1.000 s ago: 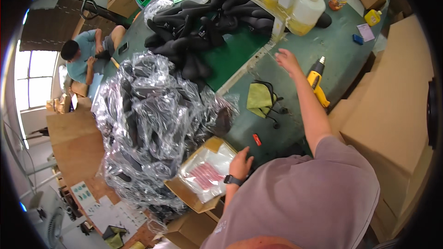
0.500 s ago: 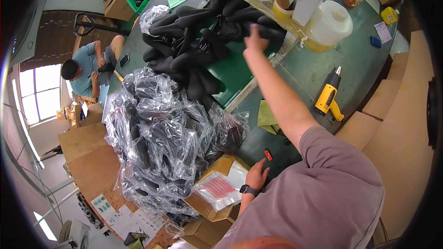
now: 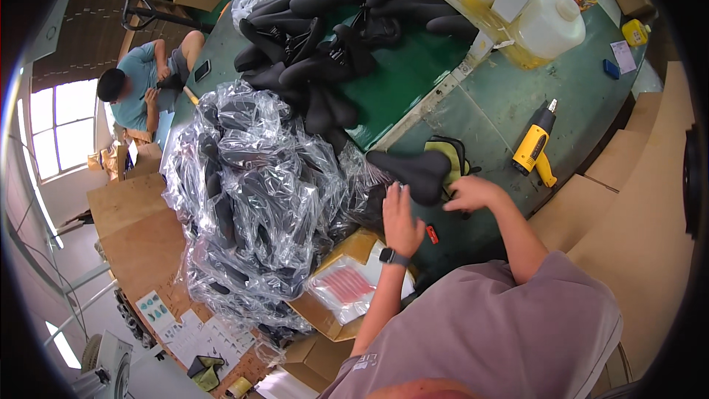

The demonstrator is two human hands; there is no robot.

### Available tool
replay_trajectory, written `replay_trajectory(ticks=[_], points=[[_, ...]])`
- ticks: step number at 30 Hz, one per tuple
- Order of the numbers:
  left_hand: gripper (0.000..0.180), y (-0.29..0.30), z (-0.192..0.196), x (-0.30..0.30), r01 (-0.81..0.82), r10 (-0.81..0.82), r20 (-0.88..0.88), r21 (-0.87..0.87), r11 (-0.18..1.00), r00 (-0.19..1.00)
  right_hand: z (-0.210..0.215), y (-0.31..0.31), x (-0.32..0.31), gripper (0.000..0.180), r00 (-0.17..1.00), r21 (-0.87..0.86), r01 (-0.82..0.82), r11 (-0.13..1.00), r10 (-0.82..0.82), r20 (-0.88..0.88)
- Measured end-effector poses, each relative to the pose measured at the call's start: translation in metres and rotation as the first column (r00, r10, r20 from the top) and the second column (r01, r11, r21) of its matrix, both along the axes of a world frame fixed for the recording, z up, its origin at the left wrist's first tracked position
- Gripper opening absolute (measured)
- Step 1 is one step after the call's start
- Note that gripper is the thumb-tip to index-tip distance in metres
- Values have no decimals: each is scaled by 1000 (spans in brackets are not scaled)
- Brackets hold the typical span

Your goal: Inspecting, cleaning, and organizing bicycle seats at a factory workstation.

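Observation:
A black bicycle saddle (image 3: 417, 171) lies in front of me on the green table, its rear end partly over a yellow-green cloth (image 3: 454, 159). My left hand (image 3: 402, 227), wearing a dark watch, is open beside the saddle's near edge, fingers stretched out. On the saddle's other side, my right hand (image 3: 476, 193) is held loosely open near the cloth, its fingers slightly bent and apart. Close to my left hand lies a small red tool (image 3: 432, 234). Many more black saddles (image 3: 332, 59) are heaped at the far side of the table.
A large heap of plastic-wrapped saddles (image 3: 251, 177) fills the left. Near it stands an open carton (image 3: 362, 240) holding bagged pink strips. A yellow heat gun (image 3: 535, 144) lies to the right. A white jug (image 3: 550, 26) stands beyond. Another person (image 3: 148, 81) sits at far left.
My right hand has come back from the far heap, and a saddle now lies before me. My left hand has moved up beside it, fingers extended.

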State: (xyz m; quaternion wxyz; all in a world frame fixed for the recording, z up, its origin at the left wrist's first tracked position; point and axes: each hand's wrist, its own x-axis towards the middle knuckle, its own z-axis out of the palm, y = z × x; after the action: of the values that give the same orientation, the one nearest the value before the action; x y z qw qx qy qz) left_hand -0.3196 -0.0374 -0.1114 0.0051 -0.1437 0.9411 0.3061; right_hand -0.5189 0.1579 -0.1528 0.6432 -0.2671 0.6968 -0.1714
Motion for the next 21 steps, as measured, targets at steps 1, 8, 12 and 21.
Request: replay_trajectory(ticks=[1, 8, 12, 21], points=[[110, -2, -8, -1, 139, -139, 134, 15, 990, 981, -4, 5, -7, 78, 978, -52, 16, 998, -27, -205], [74, -16, -81, -15, 543, -409, 387, -355, 761, 826, -58, -113, -174, 99, -154, -38, 974, -223, -777, 610], [42, -58, -87, -61, 279, -186, 215, -581, 765, 959, -79, -152, -305, 75, -621, 295, 753, -588, -488, 613], [41, -49, -35, -33, 282, -128, 562, -197, 939, 817, -91, -127, -235, 25, -584, 178, 715, -676, -437, 684]])
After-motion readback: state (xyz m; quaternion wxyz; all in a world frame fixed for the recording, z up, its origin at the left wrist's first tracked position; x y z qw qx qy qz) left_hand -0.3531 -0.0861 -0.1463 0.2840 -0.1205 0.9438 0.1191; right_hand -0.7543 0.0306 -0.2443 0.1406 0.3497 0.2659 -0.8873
